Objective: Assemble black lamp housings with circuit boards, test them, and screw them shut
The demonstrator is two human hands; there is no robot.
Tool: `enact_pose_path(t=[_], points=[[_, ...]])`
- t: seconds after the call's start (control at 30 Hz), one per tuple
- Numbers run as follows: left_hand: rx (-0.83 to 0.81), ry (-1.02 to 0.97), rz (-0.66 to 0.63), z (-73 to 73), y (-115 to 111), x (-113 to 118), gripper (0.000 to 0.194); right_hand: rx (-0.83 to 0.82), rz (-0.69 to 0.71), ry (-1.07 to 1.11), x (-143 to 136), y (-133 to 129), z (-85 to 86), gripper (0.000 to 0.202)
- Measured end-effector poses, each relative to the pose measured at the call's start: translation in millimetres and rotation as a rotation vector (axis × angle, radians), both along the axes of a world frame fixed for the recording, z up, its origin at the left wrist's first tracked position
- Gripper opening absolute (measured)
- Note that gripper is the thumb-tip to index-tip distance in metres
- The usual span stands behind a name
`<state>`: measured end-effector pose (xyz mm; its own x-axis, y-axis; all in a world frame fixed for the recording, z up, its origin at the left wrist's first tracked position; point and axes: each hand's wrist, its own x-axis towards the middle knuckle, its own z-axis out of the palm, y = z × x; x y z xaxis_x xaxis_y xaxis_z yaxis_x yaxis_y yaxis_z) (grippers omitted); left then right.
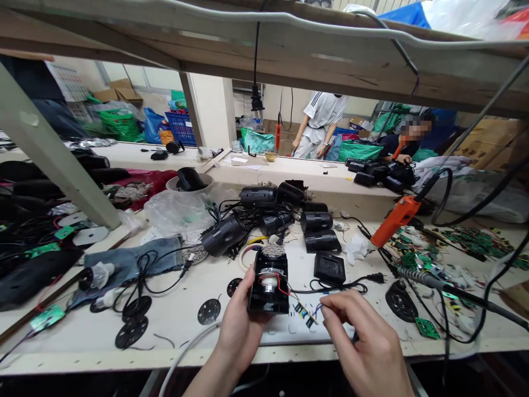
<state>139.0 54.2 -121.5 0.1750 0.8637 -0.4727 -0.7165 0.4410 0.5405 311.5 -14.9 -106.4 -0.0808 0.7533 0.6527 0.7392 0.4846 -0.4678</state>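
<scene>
My left hand (242, 314) is wrapped round an open black plastic housing (257, 300). Inside that housing a silver and white cylindrical part (270, 282) shows, with red wires running out to the right. A small circuit board (305, 314) hangs beside the housing on wires. With thumb and forefinger, my right hand (363, 331) pinches a thin blue-purple wire (318, 307) at the board's end. Behind the two hands lies a black square case (329, 268) with a cable and plug (375, 278).
Several black cylindrical housings (225, 234) are heaped behind. An orange-handled electric screwdriver (395, 220) hangs at right, near piled green circuit boards (475, 242). A soldering iron (442, 284) reaches in from the right. Black discs (131, 332) lie left. A wooden shelf (330, 66) crosses overhead; people (324, 118) are beyond.
</scene>
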Motion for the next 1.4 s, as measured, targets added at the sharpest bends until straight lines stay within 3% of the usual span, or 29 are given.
enact_pose_path(t=[0.13, 0.27, 0.43, 0.5, 0.67, 0.9, 1.1, 1.27, 1.4], points=[[-0.017, 0.015, -0.153, -4.6, -6.7, 6.5, 0.038, -0.073, 0.065, 0.078, -9.3, 6.0, 15.1, 0.014], [0.005, 0.017, -0.303, -11.3, -16.4, 13.2, 0.041, -0.177, 0.041, 0.206, -17.0, 15.5, 10.0, 0.014], [0.032, 0.022, -0.35, -17.4, -20.4, 16.7, 0.041, -0.26, 0.027, 0.39, -16.9, 20.2, 5.6, 0.011], [0.007, 0.023, -0.361, -17.6, -20.0, 16.5, 0.039, -0.225, 0.007, 0.4, -16.2, 19.1, 7.4, 0.01], [-0.031, -0.114, -0.405, -12.9, -20.2, 14.1, 0.043, -0.044, 0.036, 0.172, -17.6, 16.3, 1.3, 0.018], [0.007, -0.192, -0.375, -10.9, -22.4, 7.3, 0.054, -0.052, 0.045, 0.102, -18.5, 14.2, -18.3, 0.021], [0.186, -0.025, -0.272, -13.0, -26.0, 5.8, 0.072, -0.062, 0.02, 0.1, -18.0, 13.8, -10.8, 0.018], [0.219, 0.07, -0.247, -10.8, -24.2, 7.5, 0.093, -0.125, 0.016, 0.098, -20.8, 17.4, -8.5, 0.017], [0.22, 0.071, -0.238, -10.5, -22.5, 7.6, 0.093, -0.102, -0.024, 0.139, -22.6, 22.2, -8.4, 0.017]])
